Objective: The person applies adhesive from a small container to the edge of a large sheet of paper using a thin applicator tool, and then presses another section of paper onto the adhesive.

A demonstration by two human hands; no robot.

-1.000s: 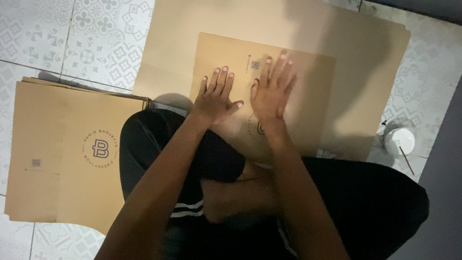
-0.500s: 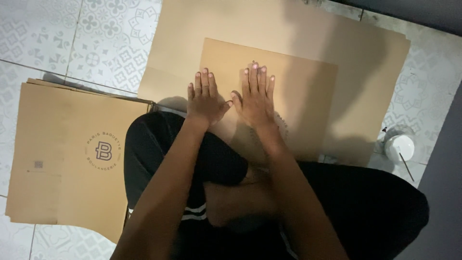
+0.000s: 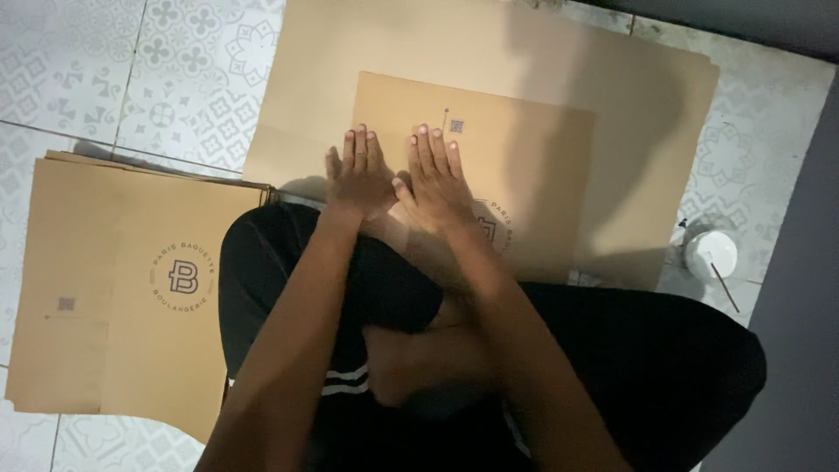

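Hands, left and right, are pressing flat, fingers spread, on light, bendable card; edges are offering best hold.

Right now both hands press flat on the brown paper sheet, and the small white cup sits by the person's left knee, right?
Not quite. In the head view the left hand and right hand do press flat on the brown paper sheet, but the small white cup sits on the person's right side.

Single head-worn camera is looking steeply down from above the seated person, facing forward over the crossed legs toward the tiled floor, sitting close; no second view is sharing the scene.
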